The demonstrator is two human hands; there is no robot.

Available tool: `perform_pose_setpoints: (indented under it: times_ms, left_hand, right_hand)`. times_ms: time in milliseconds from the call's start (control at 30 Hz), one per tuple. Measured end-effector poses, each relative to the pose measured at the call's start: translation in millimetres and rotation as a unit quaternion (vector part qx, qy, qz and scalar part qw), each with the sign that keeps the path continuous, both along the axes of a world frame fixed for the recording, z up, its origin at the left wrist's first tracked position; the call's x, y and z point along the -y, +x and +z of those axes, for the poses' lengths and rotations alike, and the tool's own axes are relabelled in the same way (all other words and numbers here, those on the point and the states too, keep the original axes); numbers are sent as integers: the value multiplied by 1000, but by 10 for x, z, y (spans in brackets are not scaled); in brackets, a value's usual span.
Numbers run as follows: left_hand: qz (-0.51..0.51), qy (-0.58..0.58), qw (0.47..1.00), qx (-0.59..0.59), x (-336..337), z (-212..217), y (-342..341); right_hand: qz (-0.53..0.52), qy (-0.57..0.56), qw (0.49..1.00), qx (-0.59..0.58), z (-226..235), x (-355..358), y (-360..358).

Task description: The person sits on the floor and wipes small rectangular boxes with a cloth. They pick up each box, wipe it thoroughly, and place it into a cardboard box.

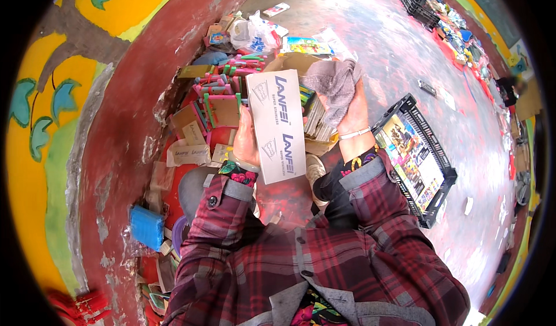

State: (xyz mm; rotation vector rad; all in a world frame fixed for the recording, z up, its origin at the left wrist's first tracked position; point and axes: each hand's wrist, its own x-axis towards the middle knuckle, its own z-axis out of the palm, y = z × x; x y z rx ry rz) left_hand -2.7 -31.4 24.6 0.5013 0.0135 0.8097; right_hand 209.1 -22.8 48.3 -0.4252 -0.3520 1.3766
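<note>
A long white cardboard box (278, 129) with dark printing is gripped along its left side by my left hand (246, 140). It is tilted up in front of me, over the floor. To its right, a greyish-mauve cloth (336, 85) is bunched in my right hand (358, 114), whose fingers are partly hidden behind it. Below the cloth, an open brown carton (317, 147) holds a stack of thin, pale, flat pieces (317, 120); the white box hides part of it.
Colourful plastic-framed pieces (223, 109) are heaped left of the box. A black crate (446, 169) with a printed sheet lies at the right. Beyond the heap lie a clear plastic bag (255, 33) and a yellow-blue packet (307, 46). A blue package (146, 227) sits beside the red wall.
</note>
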Motion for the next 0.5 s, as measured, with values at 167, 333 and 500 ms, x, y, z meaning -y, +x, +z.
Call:
perform_pose_setpoints:
  times_ms: [167,333,500]
  left_hand:
    - [14,82,985,-154,-10,-226,-153]
    - [91,210,937,-265,-70,-43,-59]
    - [125,324,877,-333,9,38,76]
  right_hand:
    - [-51,9,997,61,-45,23,151]
    - [-99,98,974,179,229,137,8]
    - [-105,97,873,467,169,182,-101]
